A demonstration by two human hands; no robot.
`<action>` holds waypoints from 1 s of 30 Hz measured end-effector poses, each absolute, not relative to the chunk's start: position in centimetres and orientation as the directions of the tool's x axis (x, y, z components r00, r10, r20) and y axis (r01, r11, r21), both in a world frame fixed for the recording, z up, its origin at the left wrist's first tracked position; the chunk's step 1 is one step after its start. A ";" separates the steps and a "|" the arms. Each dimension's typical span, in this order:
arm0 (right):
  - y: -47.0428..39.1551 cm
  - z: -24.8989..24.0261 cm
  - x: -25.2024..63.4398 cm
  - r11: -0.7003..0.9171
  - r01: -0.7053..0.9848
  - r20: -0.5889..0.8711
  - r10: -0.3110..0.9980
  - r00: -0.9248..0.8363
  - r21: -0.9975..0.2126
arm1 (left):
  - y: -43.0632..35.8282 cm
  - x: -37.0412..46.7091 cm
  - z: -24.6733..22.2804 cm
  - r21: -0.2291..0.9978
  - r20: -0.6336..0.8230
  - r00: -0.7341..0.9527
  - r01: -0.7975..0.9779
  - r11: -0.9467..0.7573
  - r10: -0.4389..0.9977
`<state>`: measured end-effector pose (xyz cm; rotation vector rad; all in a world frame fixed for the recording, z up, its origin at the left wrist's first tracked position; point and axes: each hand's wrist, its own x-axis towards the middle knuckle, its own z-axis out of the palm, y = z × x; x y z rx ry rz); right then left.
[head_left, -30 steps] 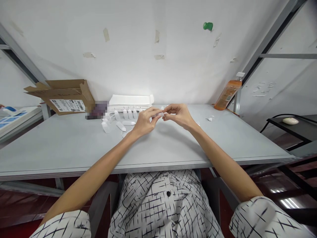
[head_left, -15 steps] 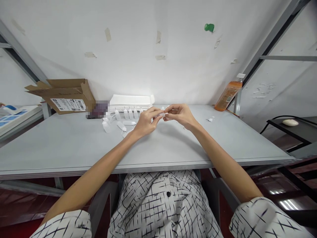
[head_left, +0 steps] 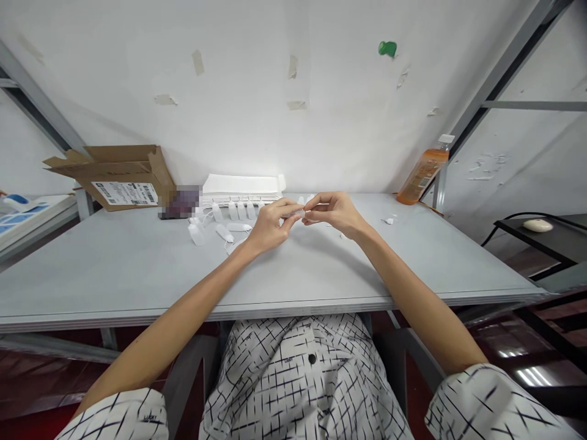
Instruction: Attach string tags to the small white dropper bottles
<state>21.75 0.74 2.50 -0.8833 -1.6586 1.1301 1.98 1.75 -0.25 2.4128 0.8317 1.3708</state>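
Barely any shift since half a second ago: both hands keep almost the same place, and the view drifts only slightly.

Left hand: thumb and fingers pinch a small translucent plastic piece, held up over the grey table, mostly hidden by the fingers. Right hand: fingertips pressed together on its 3 o'clock end; exact shape there too small to tell.

Bearings taken from the hands. At 9 o'clock, a row of small white bottles upright, partly behind the left hand. More lie nearby, between 8 and 9, one loose bottle tilted across the table. Stack of white sheets at 10, against the wall. Open cardboard box farther off, between 9 and 10; blurred dark item just beside it.

White scraps at 3 o'clock. Orange drink bottle leaning, between 2 and 3. Green scrap on the wall at 1.
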 end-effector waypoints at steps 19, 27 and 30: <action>0.4 3.0 21.6 0.281 0.073 0.250 0.926 -0.283 -0.957 | 1.8 2.2 -0.4 0.479 0.718 0.375 0.347 -0.807 0.587; 0.7 2.8 22.1 0.277 0.060 0.241 0.910 -0.337 -0.959 | 1.9 2.2 -0.4 0.459 0.722 0.392 0.346 -0.819 0.570; 0.7 2.8 21.9 0.268 0.066 0.233 0.917 -0.323 -0.961 | 2.0 2.2 -0.5 0.456 0.726 0.390 0.343 -0.821 0.566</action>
